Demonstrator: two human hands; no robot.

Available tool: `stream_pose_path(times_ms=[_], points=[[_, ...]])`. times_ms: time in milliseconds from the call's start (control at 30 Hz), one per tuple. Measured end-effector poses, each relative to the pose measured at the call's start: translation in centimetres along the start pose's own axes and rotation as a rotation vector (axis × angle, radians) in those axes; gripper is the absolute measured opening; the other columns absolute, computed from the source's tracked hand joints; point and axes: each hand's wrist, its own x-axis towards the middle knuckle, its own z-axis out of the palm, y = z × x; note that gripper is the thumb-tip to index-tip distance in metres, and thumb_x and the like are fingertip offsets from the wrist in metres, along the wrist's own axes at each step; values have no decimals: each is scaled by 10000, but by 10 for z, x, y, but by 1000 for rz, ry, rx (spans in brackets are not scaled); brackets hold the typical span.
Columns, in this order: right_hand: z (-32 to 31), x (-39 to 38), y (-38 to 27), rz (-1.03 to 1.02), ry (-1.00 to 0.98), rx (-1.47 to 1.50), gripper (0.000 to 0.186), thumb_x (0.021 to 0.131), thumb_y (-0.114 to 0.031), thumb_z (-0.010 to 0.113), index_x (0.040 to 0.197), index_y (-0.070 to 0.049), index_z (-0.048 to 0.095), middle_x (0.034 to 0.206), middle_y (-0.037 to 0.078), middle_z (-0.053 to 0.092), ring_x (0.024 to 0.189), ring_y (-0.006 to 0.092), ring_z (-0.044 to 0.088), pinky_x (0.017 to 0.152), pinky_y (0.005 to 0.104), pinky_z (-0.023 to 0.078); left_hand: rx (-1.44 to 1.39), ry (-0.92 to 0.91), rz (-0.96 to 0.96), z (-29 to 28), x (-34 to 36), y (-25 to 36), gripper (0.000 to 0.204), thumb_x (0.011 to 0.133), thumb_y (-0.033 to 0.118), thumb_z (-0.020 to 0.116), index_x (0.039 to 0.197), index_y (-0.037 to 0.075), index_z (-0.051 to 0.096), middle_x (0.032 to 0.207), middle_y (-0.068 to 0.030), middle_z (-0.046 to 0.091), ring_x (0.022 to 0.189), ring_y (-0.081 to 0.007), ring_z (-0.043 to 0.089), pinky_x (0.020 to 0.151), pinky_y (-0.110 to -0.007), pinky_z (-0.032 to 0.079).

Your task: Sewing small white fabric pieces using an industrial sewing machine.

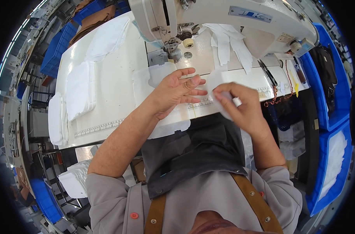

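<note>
My left hand (178, 89) is raised over the table's front, palm up, fingers spread and slightly curled, holding nothing. Just right of it, my right hand (241, 107) pinches a thin white piece (221, 105), slightly blurred; a small white band shows at one of its fingers. Under and behind my left hand lies a white sheet (144, 84) near the needle area (171, 50) of a white sewing machine (224, 11). Several white strips (230, 43) lie beside the needle area. Another white piece (173, 128) shows at the table's front edge.
Stacks of white pieces (80, 89) lie on the table's (107, 78) left. Scissors (268, 72) and red cords (275, 99) lie at the right, beside blue bins (329, 124). More blue crates (56, 48) stand back left; a dark cloth (197, 148) covers my lap.
</note>
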Motion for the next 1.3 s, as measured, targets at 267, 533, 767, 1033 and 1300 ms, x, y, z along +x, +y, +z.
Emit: stream_pose_path(times_ms=[267, 533, 767, 1033, 1300], points=[[40, -3, 1, -276, -290, 227, 427, 813, 22, 634, 1221, -62, 727, 865, 109, 684, 862, 278, 665, 747, 382, 536, 150, 168, 167, -41, -15, 14, 487, 933, 114, 777, 1362, 21, 568, 1148, -87, 737, 924, -110, 679, 794, -263, 553], [69, 9, 14, -449, -136, -295, 492, 765, -85, 719, 1256, -108, 732, 957, 48, 669, 838, 194, 628, 701, 376, 492, 629, 344, 200, -68, 2, 33, 183, 904, 118, 789, 1048, 6, 782, 882, -24, 744, 779, -80, 636, 701, -244, 506], [77, 17, 19, -397, -84, -391, 440, 781, -89, 699, 1218, -78, 739, 1114, 87, 643, 947, 242, 624, 787, 368, 498, 912, 440, 412, -70, 28, 20, 129, 876, 118, 798, 969, 29, 816, 836, 3, 732, 688, -67, 515, 621, -244, 422], [76, 19, 21, -356, -170, -419, 430, 819, -102, 661, 1246, -75, 712, 1240, 120, 649, 1100, 286, 624, 925, 412, 475, 918, 463, 416, -70, 32, 14, 122, 856, 117, 826, 955, 47, 817, 801, 14, 715, 668, -76, 476, 615, -247, 416], [75, 19, 21, -344, -186, -409, 443, 819, -111, 670, 1260, -87, 707, 1274, 128, 644, 1129, 297, 615, 951, 431, 473, 945, 453, 476, -70, 33, 12, 103, 850, 71, 822, 941, 27, 805, 814, -2, 721, 691, -76, 529, 634, -251, 453]])
